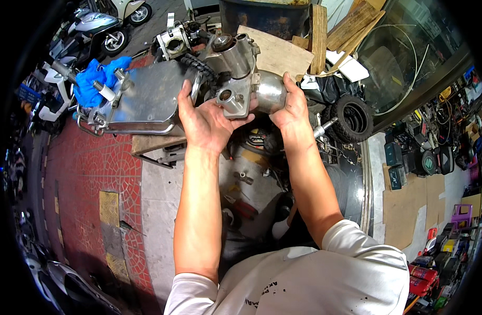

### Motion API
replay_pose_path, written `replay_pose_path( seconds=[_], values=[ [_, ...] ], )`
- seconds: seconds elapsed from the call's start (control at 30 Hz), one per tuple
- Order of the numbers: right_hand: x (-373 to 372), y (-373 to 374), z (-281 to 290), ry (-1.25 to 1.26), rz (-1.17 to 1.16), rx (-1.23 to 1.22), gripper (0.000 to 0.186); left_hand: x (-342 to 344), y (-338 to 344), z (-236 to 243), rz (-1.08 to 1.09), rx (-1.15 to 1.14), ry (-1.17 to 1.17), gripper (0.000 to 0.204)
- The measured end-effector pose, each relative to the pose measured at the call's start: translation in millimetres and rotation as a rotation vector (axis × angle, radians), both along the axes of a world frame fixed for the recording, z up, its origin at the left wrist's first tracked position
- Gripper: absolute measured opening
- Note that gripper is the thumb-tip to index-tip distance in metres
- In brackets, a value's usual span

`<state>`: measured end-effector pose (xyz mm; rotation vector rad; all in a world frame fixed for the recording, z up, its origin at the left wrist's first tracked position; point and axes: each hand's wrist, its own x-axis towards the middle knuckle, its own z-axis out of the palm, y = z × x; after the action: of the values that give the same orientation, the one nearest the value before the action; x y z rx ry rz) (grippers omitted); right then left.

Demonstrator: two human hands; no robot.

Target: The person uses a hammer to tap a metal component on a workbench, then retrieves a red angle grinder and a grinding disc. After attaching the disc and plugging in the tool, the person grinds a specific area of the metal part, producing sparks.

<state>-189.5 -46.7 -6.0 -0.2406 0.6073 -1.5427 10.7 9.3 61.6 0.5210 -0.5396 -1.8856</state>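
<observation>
Both of my hands support a silver metal assembly [238,74] with two tubular bosses and a shiny cylindrical body [267,92]. My left hand [209,122] is curled palm-up under the lower boss, thumb raised. My right hand [291,107] wraps round the right end of the cylinder, its fingers mostly hidden. Just left of the assembly lie a flat silver metal panel [146,92] in a tubular frame and a black knobbly part [194,63]. A white-silver mechanical part [174,42] sits behind them.
Wooden boards [275,47], a black tub [264,18] and small tyres [355,118] surround the work. A blue plastic bag [91,84] lies at left, near parked scooters [104,29]. Pliers [243,209] lie on the floor below. Tools and boxes [430,262] crowd the right side.
</observation>
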Motion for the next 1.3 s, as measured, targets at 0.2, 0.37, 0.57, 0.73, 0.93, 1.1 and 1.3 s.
replay_pose_path(
  seconds=[0.2, 0.37, 0.57, 0.73, 0.93, 1.1, 1.3],
  values=[
    [7, 7, 1, 0.003, -0.058, 0.003, 0.039, 6, -5, -12, -0.005, -0.07, -0.046, 0.111],
    [12, 10, 7, -0.021, -0.103, 0.025, 0.039, 3, -5, -12, 0.002, -0.06, 0.034, 0.109],
    [3, 2, 14, 0.101, -0.042, 0.114, 0.038, 5, -5, -15, 0.021, -0.028, 0.003, 0.112],
    [5, 4, 7, 0.034, -0.021, 0.02, 0.037, -3, -2, -7, 0.098, -0.021, -0.039, 0.111],
    [15, 4, -12, -0.06, -0.081, -0.033, 0.035, 2, -7, -17, 0.059, -0.085, -0.046, 0.108],
    [20, 10, 6, -0.058, -0.034, -0.028, 0.036, 4, -7, -14, 0.084, -0.098, -0.045, 0.109],
    [21, 15, 15, -0.034, -0.113, 0.066, 0.033, -1, -6, -17, 0.064, -0.073, -0.041, 0.109]
  ],
)
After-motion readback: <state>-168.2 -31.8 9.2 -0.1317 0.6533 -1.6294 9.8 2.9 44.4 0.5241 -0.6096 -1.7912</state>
